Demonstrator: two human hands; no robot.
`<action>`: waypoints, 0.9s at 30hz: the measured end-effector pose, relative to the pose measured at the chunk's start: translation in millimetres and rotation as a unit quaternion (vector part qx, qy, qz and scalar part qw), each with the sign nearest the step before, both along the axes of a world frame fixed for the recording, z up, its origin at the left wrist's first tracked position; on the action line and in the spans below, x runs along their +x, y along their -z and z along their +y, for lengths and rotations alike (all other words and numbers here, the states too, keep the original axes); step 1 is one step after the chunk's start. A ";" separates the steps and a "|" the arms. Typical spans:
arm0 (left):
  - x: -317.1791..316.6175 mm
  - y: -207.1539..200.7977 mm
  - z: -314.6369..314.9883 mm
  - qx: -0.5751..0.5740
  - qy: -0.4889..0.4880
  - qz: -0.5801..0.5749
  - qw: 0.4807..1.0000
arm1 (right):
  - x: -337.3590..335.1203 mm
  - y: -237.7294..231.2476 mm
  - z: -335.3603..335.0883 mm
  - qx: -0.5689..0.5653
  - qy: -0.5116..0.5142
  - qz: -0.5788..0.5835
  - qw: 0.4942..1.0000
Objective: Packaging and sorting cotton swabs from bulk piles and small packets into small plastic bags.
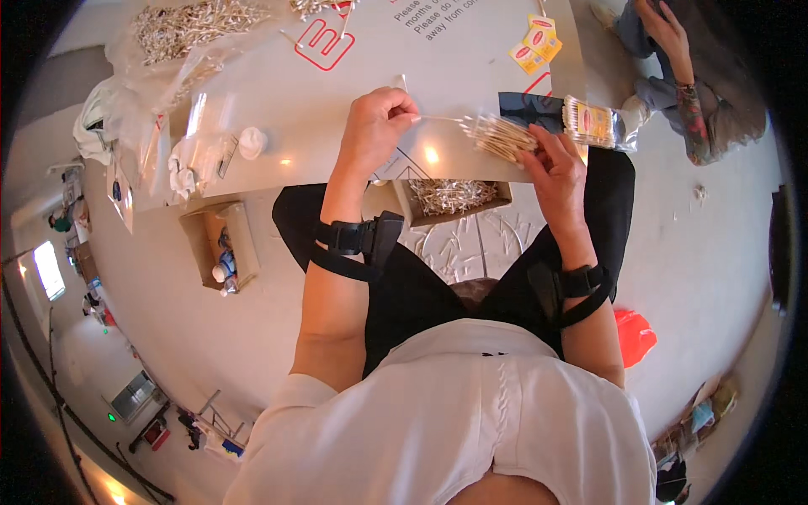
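Between the fingertips of my left hand [379, 122] is pinched a single cotton swab [442, 119], its far end pointing right. My right hand [557, 168] grips a bundle of cotton swabs [502, 137] lying sideways, the tips fanned toward the left. The single swab's end comes close to the bundle; whether they touch I cannot tell. Right of the bundle, a filled clear packet of cotton swabs [592, 122] with a yellow label rests near the table's edge. Another loose swab [403, 82] sticks up just beyond my left fingers.
The pale table [311, 151] bears a heap of swabs [198, 29], clear plastic bags [189, 118] and yellow cards [539, 42]. Below its edge stand a box of swabs [454, 198] and a cardboard box with bottles [220, 252]. Swabs litter the floor. Another person [699, 84] sits at right.
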State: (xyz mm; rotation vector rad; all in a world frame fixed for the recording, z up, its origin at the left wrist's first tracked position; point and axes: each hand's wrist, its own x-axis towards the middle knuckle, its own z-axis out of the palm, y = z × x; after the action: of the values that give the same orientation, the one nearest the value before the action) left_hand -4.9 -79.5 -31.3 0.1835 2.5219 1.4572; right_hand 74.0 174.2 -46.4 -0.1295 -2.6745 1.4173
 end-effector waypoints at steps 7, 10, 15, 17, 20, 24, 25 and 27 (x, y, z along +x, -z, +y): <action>1.6 3.2 8.3 0.032 0.028 -0.027 0.999 | 1.6 3.1 2.5 -0.014 0.000 0.007 1.000; 0.3 8.4 16.5 0.080 0.039 -0.036 0.995 | 1.7 5.2 3.0 -0.012 -0.003 0.012 1.000; -2.3 9.7 27.1 0.091 0.032 -0.048 0.994 | 1.6 6.1 1.9 -0.028 0.005 -0.003 1.000; -3.9 9.3 24.0 0.096 0.034 -0.050 0.994 | 1.8 6.7 2.9 -0.027 0.004 -0.006 1.000; -6.0 11.3 17.6 0.080 0.031 -0.073 0.994 | 1.7 5.7 2.6 -0.028 0.001 -0.007 1.000; -6.2 11.3 23.8 0.091 0.054 -0.065 0.992 | 1.2 2.1 2.9 -0.019 -0.002 -0.008 1.000; -5.9 11.9 27.2 0.102 0.055 -0.060 0.992 | 1.1 2.2 2.7 -0.019 -0.002 -0.008 1.000; -4.6 11.7 35.6 0.090 0.058 -0.058 0.993 | 1.4 3.4 2.7 -0.024 -0.003 -0.006 1.000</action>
State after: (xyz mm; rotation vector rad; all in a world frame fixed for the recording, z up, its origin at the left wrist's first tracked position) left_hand -9.5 -44.0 -43.1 0.2614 2.2490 1.5994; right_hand 75.4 176.9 -49.8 -0.1341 -2.6553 1.4870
